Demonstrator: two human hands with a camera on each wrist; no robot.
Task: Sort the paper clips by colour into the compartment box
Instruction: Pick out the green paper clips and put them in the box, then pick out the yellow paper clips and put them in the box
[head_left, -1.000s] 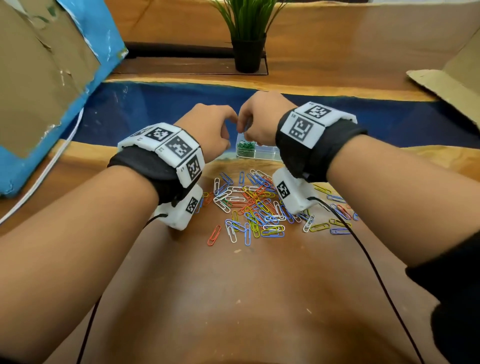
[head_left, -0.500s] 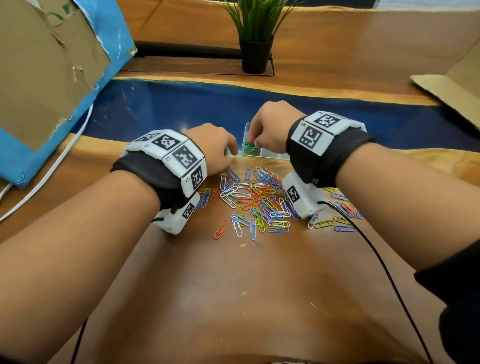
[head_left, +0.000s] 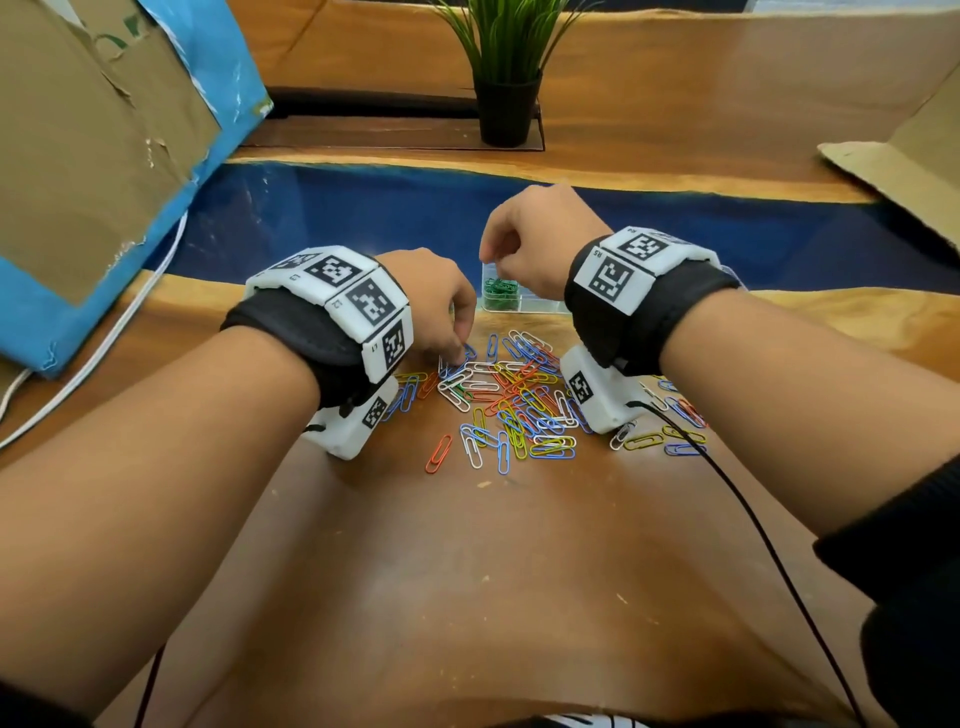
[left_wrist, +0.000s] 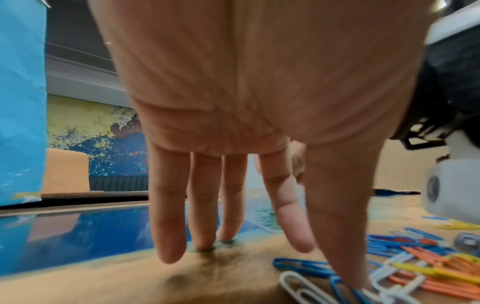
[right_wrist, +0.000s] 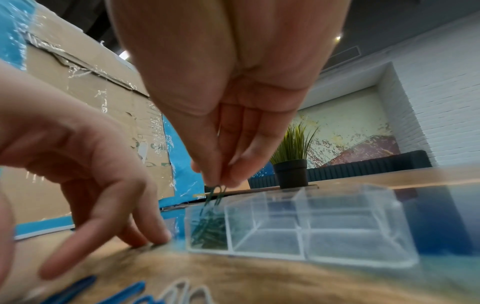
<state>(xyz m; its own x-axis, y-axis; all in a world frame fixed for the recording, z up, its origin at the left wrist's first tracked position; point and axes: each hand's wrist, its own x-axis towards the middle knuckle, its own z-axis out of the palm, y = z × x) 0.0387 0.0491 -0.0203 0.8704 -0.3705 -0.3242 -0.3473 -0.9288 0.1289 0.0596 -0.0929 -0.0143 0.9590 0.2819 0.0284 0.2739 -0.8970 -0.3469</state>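
A loose pile of coloured paper clips (head_left: 514, 400) lies on the wooden table between my wrists. Beyond it stands the clear compartment box (right_wrist: 350, 242), whose leftmost compartment holds green clips (right_wrist: 210, 228). My right hand (right_wrist: 221, 183) hovers over that compartment and pinches a couple of green clips (right_wrist: 217, 194) that hang from thumb and fingertips. In the head view this hand (head_left: 488, 260) covers most of the box (head_left: 540, 306). My left hand (head_left: 454, 353) reaches down onto the pile's far left edge. Its fingers (left_wrist: 168, 236) are straight and the thumb presses a blue clip (left_wrist: 345, 288).
A potted plant (head_left: 506, 78) stands at the back. A cardboard box with blue paper (head_left: 93, 156) and a white cable (head_left: 104, 353) fill the left side. A cardboard flap (head_left: 909, 171) sits at the right. A black cable (head_left: 753, 519) trails from my right wrist.
My left hand has dropped from beside the right hand at the box down to the clip pile. The right hand has stayed over the green compartment.
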